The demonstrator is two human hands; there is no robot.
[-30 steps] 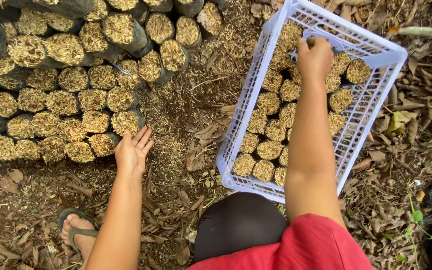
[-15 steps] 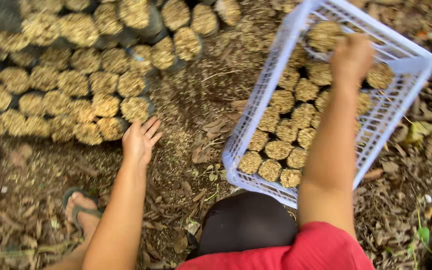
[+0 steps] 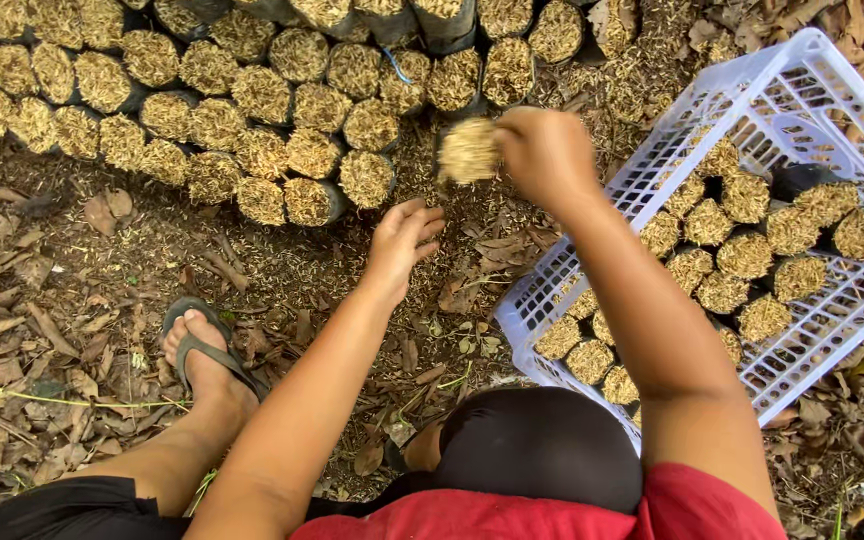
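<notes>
Leaf-littered ground [image 3: 82, 290], rows of husk-filled bags [image 3: 242, 130], white crate [image 3: 752, 110], sandalled foot [image 3: 197, 350]

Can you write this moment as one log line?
right hand: holds filled bag | left hand: open above ground | crate: partly full

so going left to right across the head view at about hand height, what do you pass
sandalled foot → left hand → husk-filled bag held in the right hand → white plastic crate with more filled bags inside
</notes>
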